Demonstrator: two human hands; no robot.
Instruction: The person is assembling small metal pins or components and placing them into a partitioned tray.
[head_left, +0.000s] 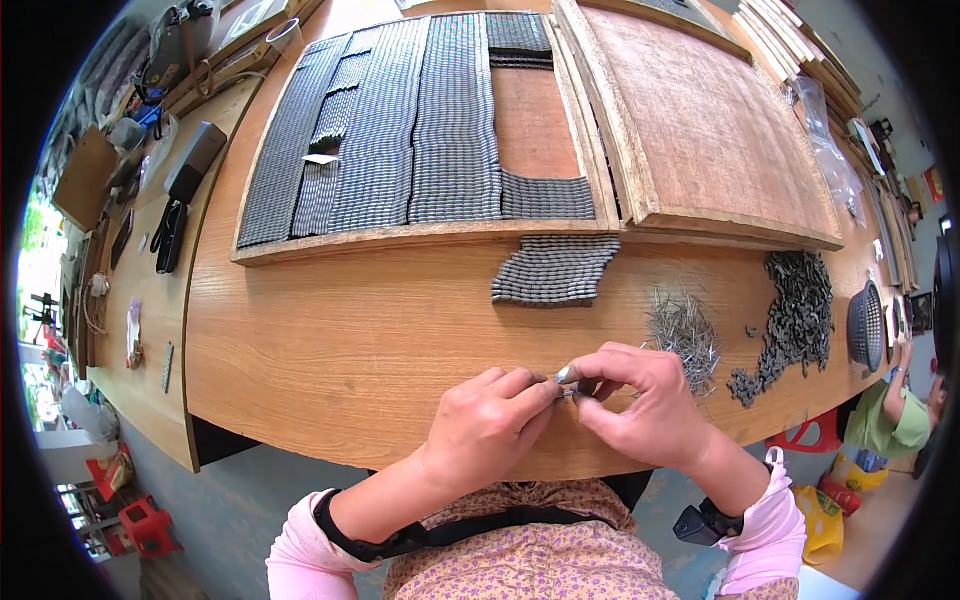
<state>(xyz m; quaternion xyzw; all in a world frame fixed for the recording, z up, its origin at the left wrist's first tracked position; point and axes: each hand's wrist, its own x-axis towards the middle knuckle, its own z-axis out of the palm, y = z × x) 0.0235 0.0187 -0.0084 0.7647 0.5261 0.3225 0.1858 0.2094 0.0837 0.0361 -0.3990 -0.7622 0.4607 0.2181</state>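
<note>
My left hand (484, 428) and my right hand (640, 400) meet fingertip to fingertip above the near edge of the table. Pinched between them is a small metal pin (567, 393) with dark grey bits at its ends, mostly hidden by the fingers. Just beyond my right hand lies a loose pile of thin silvery pins (684, 335). Farther right spreads a heap of small dark grey metal pieces (795, 325). A section of dark linked metal strips (556, 270) rests on the table in front of a wooden tray (430, 236).
Rows of dark linked strips (455, 130) fill most of the tray. Beside it stands a second wooden tray (715, 120) with a bare bottom. A dark plastic basket (864, 325) sits at the right edge. A person in a green top (892, 415) is at far right.
</note>
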